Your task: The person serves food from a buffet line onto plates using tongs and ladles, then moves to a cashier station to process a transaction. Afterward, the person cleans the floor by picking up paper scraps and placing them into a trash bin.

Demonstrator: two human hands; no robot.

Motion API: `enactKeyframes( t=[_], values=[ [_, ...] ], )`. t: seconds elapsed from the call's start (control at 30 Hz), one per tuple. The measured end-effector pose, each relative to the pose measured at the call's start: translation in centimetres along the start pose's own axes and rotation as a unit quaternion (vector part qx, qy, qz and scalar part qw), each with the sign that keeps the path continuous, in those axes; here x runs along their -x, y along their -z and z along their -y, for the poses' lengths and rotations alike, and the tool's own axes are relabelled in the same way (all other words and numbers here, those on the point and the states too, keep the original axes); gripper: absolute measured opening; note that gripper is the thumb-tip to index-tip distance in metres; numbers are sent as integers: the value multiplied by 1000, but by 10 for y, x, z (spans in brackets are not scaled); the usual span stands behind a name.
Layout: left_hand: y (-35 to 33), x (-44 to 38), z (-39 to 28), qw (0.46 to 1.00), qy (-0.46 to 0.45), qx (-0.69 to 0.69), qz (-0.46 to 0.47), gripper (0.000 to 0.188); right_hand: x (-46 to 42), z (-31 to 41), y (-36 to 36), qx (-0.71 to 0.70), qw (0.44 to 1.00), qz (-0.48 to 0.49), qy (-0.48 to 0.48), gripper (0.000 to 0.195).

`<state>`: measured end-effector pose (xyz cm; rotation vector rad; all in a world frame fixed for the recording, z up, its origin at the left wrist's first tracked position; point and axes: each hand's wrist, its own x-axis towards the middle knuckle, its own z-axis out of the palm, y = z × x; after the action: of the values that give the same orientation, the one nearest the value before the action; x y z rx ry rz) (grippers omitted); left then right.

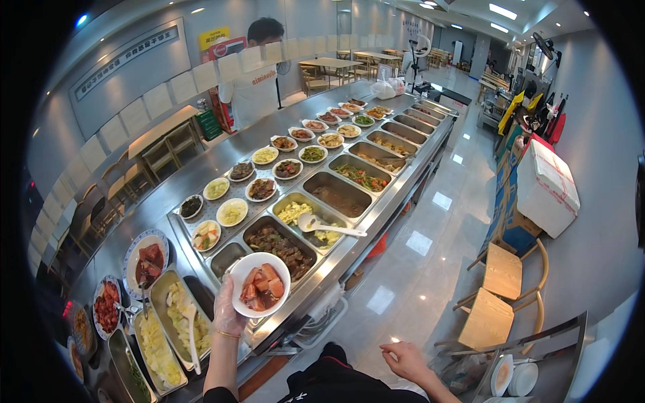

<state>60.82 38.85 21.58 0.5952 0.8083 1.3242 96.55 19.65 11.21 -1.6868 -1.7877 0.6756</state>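
Note:
A white bowl [261, 285] with chunks of reddish braised food rests in my left hand [229, 307], which wears a clear plastic glove. It is held above the near end of a stainless steel serving counter. My bare right hand [405, 358] hangs over the floor beside me, fingers apart, holding nothing. Just beyond the bowl is a steel pan of dark stewed food [282, 247]. A white serving spoon [330, 226] lies across the pan of yellow scrambled egg [295, 211]. To the left sits a blue-rimmed plate [132, 259] of similar braised chunks.
Several small dishes [232, 212] line the counter. Cabbage pans [156, 352] stand at the near left. A person [252, 85] stands across the counter behind hanging cards. Wooden chairs [486, 317], a white foam box [549, 186] and stacked plates [523, 379] are at the right.

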Motion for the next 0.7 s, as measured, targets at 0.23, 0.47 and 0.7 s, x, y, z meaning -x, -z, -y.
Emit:
enactKeyframes(
  t=[0.23,0.47,0.7],
  values=[
    [-74,-101,49,999,-9,-33,10,52,-81,-56,45,24,999,1,-30,18],
    [-130,-212,87,997,-13,-71,-1,50,-171,-121,101,35,995,29,-94,19],
    [-210,-316,122,995,-3,-93,-33,46,-216,-204,135,7,987,-34,-154,19]
  ],
)
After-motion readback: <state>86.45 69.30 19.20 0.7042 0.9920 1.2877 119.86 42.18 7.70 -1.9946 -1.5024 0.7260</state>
